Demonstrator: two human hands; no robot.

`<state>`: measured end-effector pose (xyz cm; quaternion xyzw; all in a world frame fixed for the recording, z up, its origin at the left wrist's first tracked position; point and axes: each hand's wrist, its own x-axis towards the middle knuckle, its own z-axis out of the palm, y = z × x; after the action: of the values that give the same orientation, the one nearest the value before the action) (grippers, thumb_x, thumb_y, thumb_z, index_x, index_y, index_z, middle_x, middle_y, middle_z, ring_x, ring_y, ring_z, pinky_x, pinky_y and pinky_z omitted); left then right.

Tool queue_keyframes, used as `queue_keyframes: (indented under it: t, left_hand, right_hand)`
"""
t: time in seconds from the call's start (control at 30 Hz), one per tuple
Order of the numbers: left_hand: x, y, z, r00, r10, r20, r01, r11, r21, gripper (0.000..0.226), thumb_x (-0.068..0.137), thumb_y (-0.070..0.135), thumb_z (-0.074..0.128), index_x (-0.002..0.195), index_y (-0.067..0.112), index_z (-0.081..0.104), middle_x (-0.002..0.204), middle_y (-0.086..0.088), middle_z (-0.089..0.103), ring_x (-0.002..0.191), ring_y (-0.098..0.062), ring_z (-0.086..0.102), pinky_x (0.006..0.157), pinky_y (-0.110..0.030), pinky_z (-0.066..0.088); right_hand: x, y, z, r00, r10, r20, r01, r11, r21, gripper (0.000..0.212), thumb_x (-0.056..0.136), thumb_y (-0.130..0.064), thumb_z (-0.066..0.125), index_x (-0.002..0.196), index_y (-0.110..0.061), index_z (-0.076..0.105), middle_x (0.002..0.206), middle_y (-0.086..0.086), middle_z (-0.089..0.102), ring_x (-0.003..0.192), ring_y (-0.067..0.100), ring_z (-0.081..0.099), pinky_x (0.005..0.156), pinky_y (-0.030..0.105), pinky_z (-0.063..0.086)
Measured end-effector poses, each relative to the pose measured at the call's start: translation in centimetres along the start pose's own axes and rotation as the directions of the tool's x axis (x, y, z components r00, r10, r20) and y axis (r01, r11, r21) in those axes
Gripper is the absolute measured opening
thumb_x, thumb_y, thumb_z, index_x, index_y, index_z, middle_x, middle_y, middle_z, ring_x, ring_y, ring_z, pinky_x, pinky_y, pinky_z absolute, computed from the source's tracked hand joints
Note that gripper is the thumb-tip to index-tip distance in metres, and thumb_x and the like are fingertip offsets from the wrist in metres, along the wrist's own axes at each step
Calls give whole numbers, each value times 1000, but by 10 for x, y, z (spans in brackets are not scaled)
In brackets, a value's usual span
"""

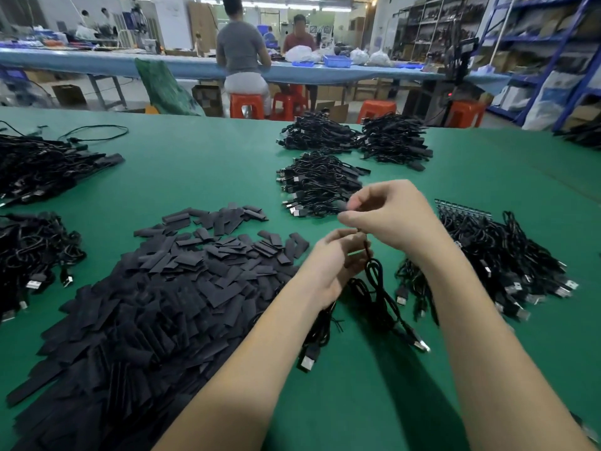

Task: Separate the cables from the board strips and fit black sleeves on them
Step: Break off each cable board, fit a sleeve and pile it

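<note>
My left hand (335,262) grips a black USB cable (377,288) near its upper end; the cable loops down to the green table with its plug (421,345) lying flat. A second plug (309,359) hangs below my left wrist. My right hand (387,216) is just above, fingers curled, pinching a small dark piece at the cable's tip; what the piece is stays blurred. A big heap of flat black sleeves (156,297) lies to the left. On the right lies a bundle of cables (497,265) still joined to a board strip (461,208).
Piles of sleeved cables (318,183) sit beyond my hands, with more piles (393,141) at the far edge and on the left (42,167). Two people work at a blue bench (162,65) behind, with orange stools (247,105) and shelving (536,43) at the right.
</note>
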<state>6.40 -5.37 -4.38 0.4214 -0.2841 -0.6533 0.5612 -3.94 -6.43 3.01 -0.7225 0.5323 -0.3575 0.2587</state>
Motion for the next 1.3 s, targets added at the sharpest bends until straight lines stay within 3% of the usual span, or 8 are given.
queue_keyframes:
  t: [0.1, 0.23, 0.33, 0.57, 0.77, 0.97, 1.1, 1.3]
  left_hand:
    - [-2, 0, -1, 998, -13, 58, 11, 1000, 22, 6, 101, 5, 53, 98, 10, 56, 87, -7, 63, 69, -15, 62, 51, -17, 48]
    - [-1, 6, -5, 995, -7, 96, 1, 998, 57, 5, 99, 9, 59, 96, 12, 58, 85, -4, 61, 66, -13, 63, 59, -19, 47]
    - [-3, 12, -8, 994, 0, 113, -11, 996, 91, 3, 98, 9, 60, 98, 12, 61, 86, -3, 61, 66, -11, 63, 63, -20, 48]
    - [-6, 23, -10, 979, 21, 201, -54, 985, 164, 6, 96, 8, 61, 94, 13, 64, 84, -2, 67, 65, -10, 60, 56, -17, 45]
    - [-10, 36, -18, 971, 7, 240, -64, 972, 228, 5, 95, 8, 63, 97, 12, 65, 79, 3, 66, 66, -8, 63, 58, -16, 49]
    - [-13, 46, -24, 953, -60, 296, -34, 953, 301, 13, 90, 12, 68, 102, 10, 66, 82, 1, 64, 69, -8, 62, 65, -17, 51]
    - [-15, 45, -23, 935, -90, 344, -18, 955, 297, 18, 86, 14, 69, 103, 8, 66, 84, 0, 63, 69, -8, 62, 67, -17, 53]
    - [-15, 44, -25, 930, -98, 353, -4, 961, 276, 18, 89, 12, 67, 105, 7, 66, 86, -2, 62, 69, -9, 61, 66, -17, 53]
  right_hand:
    - [-14, 26, -18, 992, 124, -22, -117, 970, 212, 7, 79, -25, 83, 74, -24, 78, 75, -3, 76, 68, 10, 66, 67, 27, 55]
    - [-16, 50, -17, 961, 278, 6, -262, 896, 360, 23, 83, -5, 78, 98, -21, 71, 81, 1, 76, 64, 12, 65, 64, 23, 55]
    - [-16, 55, -14, 939, 319, 129, -341, 817, 465, 14, 85, -1, 74, 90, -13, 69, 80, 6, 70, 57, 10, 60, 64, 22, 54]
    - [-21, 54, -14, 896, 215, 389, -380, 826, 416, 17, 80, -14, 79, 78, -20, 64, 68, -4, 61, 62, 8, 55, 63, 21, 43]
    - [-22, 61, -20, 926, 160, 342, -340, 748, 570, 17, 83, -3, 76, 81, -15, 63, 93, 14, 68, 60, 8, 56, 59, 17, 48]
    - [-23, 65, -25, 965, 103, 242, -262, 467, 845, 30, 71, -16, 80, 100, -17, 74, 89, 1, 71, 73, 10, 67, 64, 17, 54]
    - [-24, 61, -19, 981, 73, 181, -195, 382, 903, 16, 72, -15, 80, 86, -24, 80, 93, 1, 74, 81, 10, 70, 71, 17, 56]
    - [-23, 61, -12, 991, 73, 113, -132, 342, 930, 16, 69, -12, 81, 82, -21, 79, 98, 5, 77, 90, 14, 73, 78, 19, 56]
